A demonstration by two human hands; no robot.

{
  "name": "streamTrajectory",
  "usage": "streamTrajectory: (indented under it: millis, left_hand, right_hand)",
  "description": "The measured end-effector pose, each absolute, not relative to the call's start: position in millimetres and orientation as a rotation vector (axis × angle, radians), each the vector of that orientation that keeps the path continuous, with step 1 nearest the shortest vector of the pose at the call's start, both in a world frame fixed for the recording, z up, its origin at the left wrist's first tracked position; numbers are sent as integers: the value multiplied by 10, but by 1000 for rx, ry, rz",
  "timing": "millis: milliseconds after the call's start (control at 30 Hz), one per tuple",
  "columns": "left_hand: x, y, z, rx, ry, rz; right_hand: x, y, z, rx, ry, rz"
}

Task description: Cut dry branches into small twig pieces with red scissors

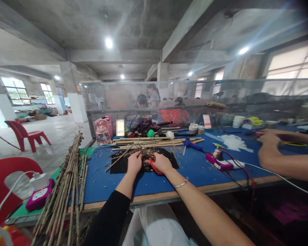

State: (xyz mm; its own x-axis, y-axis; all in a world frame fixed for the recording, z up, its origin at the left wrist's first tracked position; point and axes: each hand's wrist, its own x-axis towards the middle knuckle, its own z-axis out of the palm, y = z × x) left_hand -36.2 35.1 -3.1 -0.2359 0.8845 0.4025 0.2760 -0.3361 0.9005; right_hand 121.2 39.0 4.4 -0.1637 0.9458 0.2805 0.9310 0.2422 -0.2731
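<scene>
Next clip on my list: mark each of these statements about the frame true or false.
1. The right hand grips red-handled scissors. True.
2. The left hand grips twigs on a white mat. False: the mat is black.
3. The stick bundle lies at the left end of the table. True.
4. The chair out on the floor is blue. False: it is red.
</scene>
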Motion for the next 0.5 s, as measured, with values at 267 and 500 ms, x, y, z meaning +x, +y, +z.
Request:
streamTrajectory:
  millis: [267, 500]
  left_hand:
    - [-308, 377, -8, 1212, 1242, 1510]
    - [-270, 385, -12, 1075, 1062, 1458]
  right_hand:
    - [1209, 373, 58, -1692, -2108, -18]
    - [1188, 375, 57, -1491, -2135, -143]
